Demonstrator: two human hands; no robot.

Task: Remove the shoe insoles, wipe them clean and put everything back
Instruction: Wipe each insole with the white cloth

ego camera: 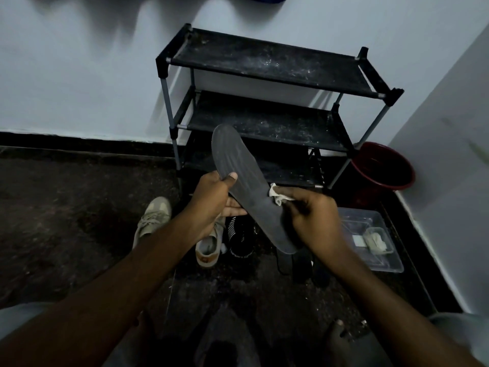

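The shoe rack [264,62] stands far, against the wall. The dark insole [238,165] is held in mid-air at centre, tilted, probably to expose its face for wiping. The left hand [211,200] grips its left edge, thumb on top, fingers beneath. The right hand [309,210] pinches a white cloth [276,194] against its right edge.

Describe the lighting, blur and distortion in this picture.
Head view: dim, bluish light; the dark floor swallows detail; the right hand and its cloth look slightly motion-blurred, the left hand and insole sharper; the head view's wide angle bows the rack and wall.
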